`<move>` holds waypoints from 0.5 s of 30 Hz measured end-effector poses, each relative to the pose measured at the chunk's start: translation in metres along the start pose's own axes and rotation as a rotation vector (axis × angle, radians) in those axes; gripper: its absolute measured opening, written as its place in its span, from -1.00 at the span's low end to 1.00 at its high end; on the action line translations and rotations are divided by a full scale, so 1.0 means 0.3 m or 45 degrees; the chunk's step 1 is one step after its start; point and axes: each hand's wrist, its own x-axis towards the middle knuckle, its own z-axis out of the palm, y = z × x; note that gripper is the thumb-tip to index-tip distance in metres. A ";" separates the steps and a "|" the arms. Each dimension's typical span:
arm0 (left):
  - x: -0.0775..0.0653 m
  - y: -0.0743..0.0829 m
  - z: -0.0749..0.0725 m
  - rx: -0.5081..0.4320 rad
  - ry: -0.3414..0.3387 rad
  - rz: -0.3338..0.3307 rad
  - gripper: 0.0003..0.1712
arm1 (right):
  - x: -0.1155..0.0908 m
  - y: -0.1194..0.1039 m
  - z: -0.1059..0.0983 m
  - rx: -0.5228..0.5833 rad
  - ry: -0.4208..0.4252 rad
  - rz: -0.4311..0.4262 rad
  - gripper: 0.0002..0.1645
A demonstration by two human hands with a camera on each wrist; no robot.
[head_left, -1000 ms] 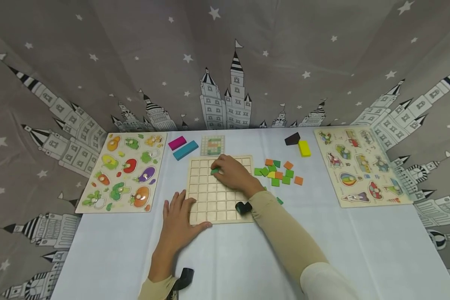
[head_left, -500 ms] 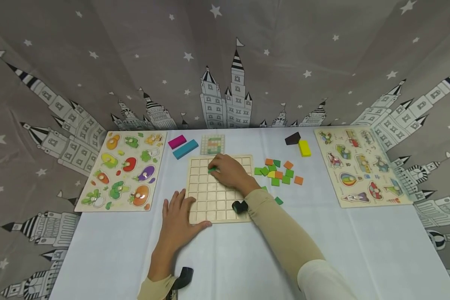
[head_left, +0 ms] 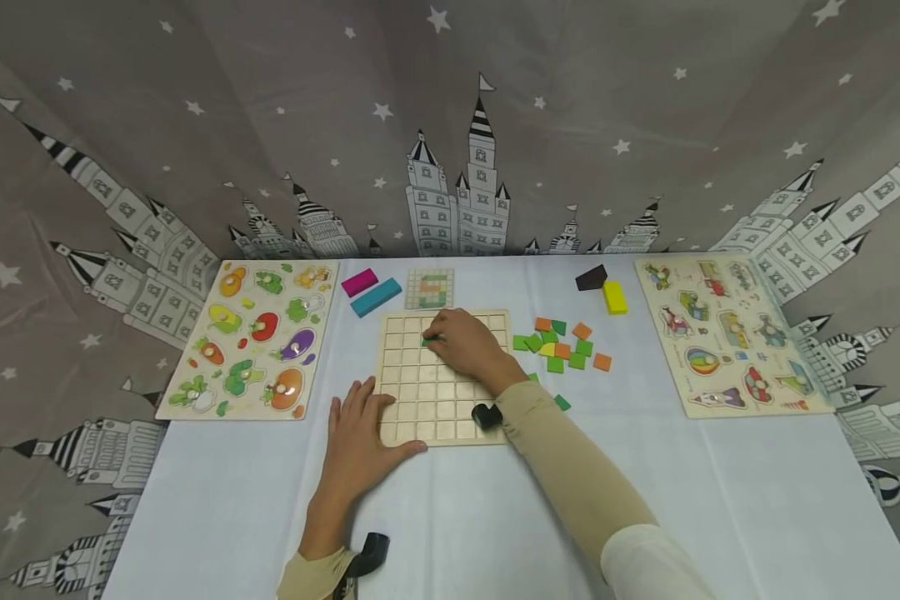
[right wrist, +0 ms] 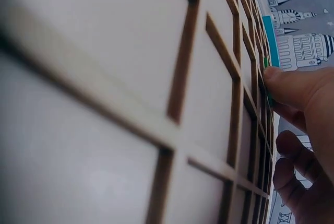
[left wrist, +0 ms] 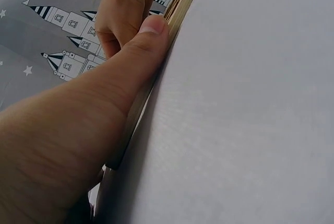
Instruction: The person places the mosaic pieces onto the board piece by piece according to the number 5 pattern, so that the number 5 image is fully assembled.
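Note:
A wooden board with a square grid [head_left: 435, 408] lies in the middle of the table. My right hand [head_left: 467, 348] is over its upper part, pinching a small green tile [head_left: 427, 342] between thumb and fingers. In the right wrist view the green tile [right wrist: 266, 62] shows as a thin edge by the thumb, at the grid; whether it sits in a cell cannot be seen. My left hand [head_left: 360, 442] lies spread at the board's lower left corner, fingertips on the left edge. In the left wrist view its thumb [left wrist: 151, 31] rests along the board's rim.
Loose green, orange and yellow tiles [head_left: 555, 364] lie right of the board. Behind it are a pattern card [head_left: 429, 289], a magenta block [head_left: 359, 283] and a blue block [head_left: 376, 297]. A black block [head_left: 591, 278] and yellow block [head_left: 614, 297] stand near two picture puzzles [head_left: 311, 400], [head_left: 735, 333].
My right hand has shifted slightly left over the board with the green tile, and less of the tile shows. The left hand stays in place.

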 end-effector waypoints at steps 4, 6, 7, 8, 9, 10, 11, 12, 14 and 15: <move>0.002 0.004 0.000 -0.002 -0.003 0.001 0.07 | -0.008 0.006 -0.001 -0.010 0.011 0.014 -0.67; 0.003 0.005 0.000 -0.008 -0.002 -0.002 0.07 | -0.008 0.005 -0.003 -0.016 0.014 0.008 -0.67; 0.003 0.005 0.000 -0.008 -0.002 -0.005 0.07 | -0.009 0.004 -0.004 -0.018 0.014 0.007 -0.67; 0.003 0.004 0.000 -0.007 -0.002 -0.007 0.07 | -0.009 0.003 -0.005 -0.026 0.011 0.005 -0.67; 0.003 0.004 0.000 -0.008 -0.002 -0.009 0.07 | -0.009 0.002 -0.005 -0.037 0.006 0.004 -0.68; 0.002 0.004 0.001 -0.007 -0.003 -0.011 0.07 | -0.010 0.000 -0.006 -0.043 0.002 0.006 -0.68; 0.003 0.003 0.002 -0.006 -0.003 -0.011 0.07 | -0.011 -0.001 -0.008 -0.048 -0.003 0.012 -0.68; 0.003 0.003 0.003 -0.002 -0.004 -0.011 0.07 | -0.014 -0.001 -0.008 -0.059 -0.008 0.019 -0.69; 0.004 0.003 0.005 0.002 -0.005 -0.012 0.07 | -0.020 0.000 -0.011 -0.085 -0.014 0.024 -0.69; 0.005 0.003 0.006 0.004 -0.004 -0.011 0.07 | -0.024 0.001 -0.014 -0.095 -0.014 0.021 -0.69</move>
